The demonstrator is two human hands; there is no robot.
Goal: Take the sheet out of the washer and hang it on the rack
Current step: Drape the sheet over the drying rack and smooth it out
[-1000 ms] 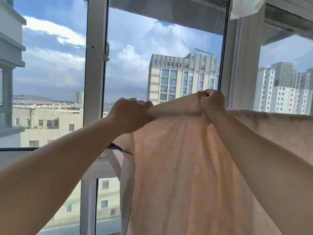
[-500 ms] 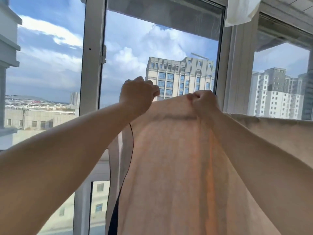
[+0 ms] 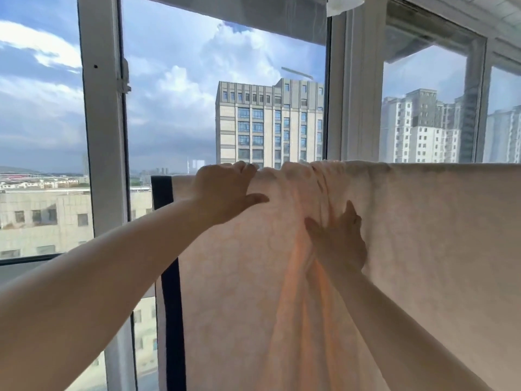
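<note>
Setting: a glazed balcony high up; window frames [image 3: 103,136] cross the upper half of the frame, with tower blocks [image 3: 270,125] and cloudy sky behind the glass.
Sheet: the pale peach sheet [image 3: 423,249] fills the centre and right of the frame, draped over a line across the middle; the rack itself is hidden under the fold. A dark band [image 3: 169,277] runs down the sheet's left edge.
Bunching: gathered folds sit at centre, between the two hands; the stretch to the right hangs flat.
Left hand [image 3: 225,193]: centre-left, fingers hooked over the top edge, thumb spread on the cloth.
Right hand [image 3: 338,244]: lower centre, fingers straight and apart, pressed flat on the folds.
Step in hand: the hanging looks done; this is smoothing.
Next move: probably drawing the bunched part leftward along the top until the folds fall out.
</note>
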